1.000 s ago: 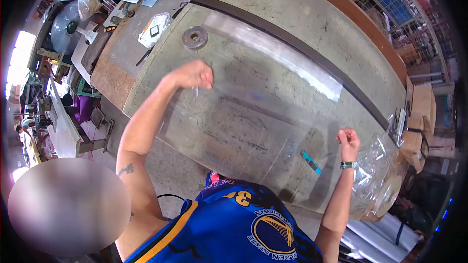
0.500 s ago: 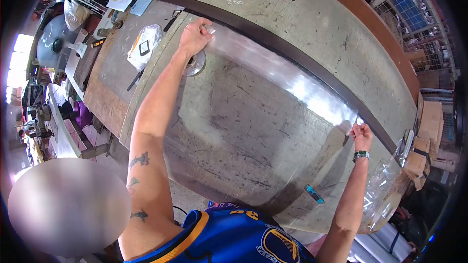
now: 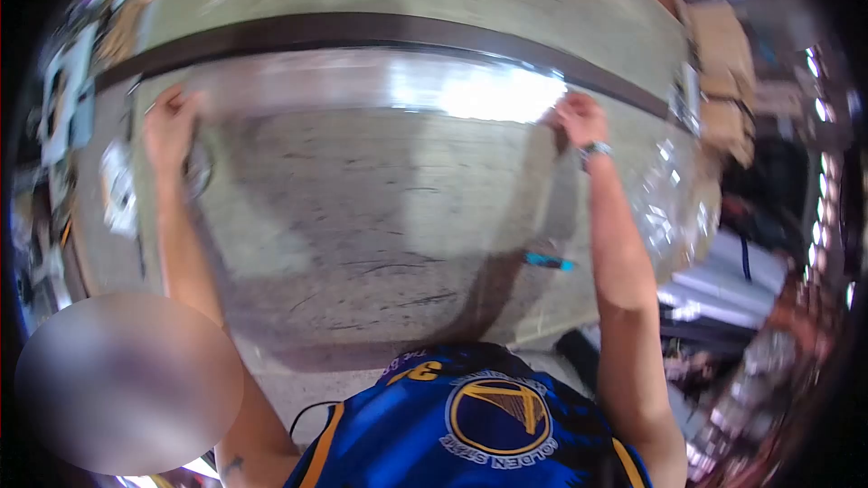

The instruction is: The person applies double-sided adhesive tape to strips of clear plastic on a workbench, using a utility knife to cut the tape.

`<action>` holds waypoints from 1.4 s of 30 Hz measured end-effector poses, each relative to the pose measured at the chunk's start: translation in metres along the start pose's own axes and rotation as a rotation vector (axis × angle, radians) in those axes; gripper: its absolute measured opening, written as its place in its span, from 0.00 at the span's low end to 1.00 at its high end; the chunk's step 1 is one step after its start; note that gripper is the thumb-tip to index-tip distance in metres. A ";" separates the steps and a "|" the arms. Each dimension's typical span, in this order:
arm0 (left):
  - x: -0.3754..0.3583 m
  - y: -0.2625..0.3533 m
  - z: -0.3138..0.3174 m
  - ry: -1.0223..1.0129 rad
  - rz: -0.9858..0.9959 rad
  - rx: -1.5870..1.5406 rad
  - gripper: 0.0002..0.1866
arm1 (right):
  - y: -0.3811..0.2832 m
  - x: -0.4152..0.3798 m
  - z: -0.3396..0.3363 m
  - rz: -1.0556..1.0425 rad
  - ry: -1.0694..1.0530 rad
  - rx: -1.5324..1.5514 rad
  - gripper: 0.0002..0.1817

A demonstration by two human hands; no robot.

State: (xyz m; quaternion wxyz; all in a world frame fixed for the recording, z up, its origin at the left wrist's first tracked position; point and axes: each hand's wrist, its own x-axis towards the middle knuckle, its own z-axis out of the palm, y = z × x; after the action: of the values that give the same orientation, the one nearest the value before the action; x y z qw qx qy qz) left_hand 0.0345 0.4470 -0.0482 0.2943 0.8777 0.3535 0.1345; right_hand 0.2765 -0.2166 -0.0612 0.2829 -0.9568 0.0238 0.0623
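Note:
A long, shiny strip of clear plastic film (image 3: 316, 81) stretches across the worktable (image 3: 362, 181), just on the near side of a dark brown bar (image 3: 362, 29). My left hand (image 3: 170, 131) pinches its left end, fingers closed and somewhat blurred. At the right end, my right hand (image 3: 581, 119) has thumb and fingers pressed together on the film. Bright glare covers the strip's right half. Beside my left wrist lies a round, disc-like object (image 3: 199, 170), partly hidden by the arm.
A teal cutter (image 3: 548, 260) lies on the table's right side. Crumpled clear plastic (image 3: 665, 199) sits at the right edge, with cardboard (image 3: 723, 63) behind it. A white packet in plastic (image 3: 117, 190) lies at left. A person's blurred head (image 3: 127, 384) is at lower left.
The camera view has turned, so the table and bar now run more level across the picture. Both hands still hold the film's ends, which stays stretched along the bar.

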 end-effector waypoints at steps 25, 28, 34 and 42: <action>-0.094 0.071 0.047 0.218 0.306 0.108 0.27 | 0.045 -0.271 -0.080 -0.410 0.037 -0.164 0.10; -0.235 0.194 0.100 -0.171 0.457 -0.119 0.20 | 0.062 -0.323 -0.068 -0.406 0.045 -0.217 0.17; -0.429 0.338 0.226 -0.541 0.901 -0.267 0.25 | 0.087 -0.343 -0.053 -0.458 0.049 -0.161 0.14; -0.451 0.376 0.289 -0.419 0.921 0.079 0.12 | 0.143 -0.357 -0.079 -0.646 0.015 -0.129 0.12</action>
State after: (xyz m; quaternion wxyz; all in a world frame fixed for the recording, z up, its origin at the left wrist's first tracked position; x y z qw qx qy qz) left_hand 0.0445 -0.2069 -0.0592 0.2358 0.9611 -0.1320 0.0579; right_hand -0.0810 -0.3754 -0.0253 0.2268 -0.9313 -0.2828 -0.0365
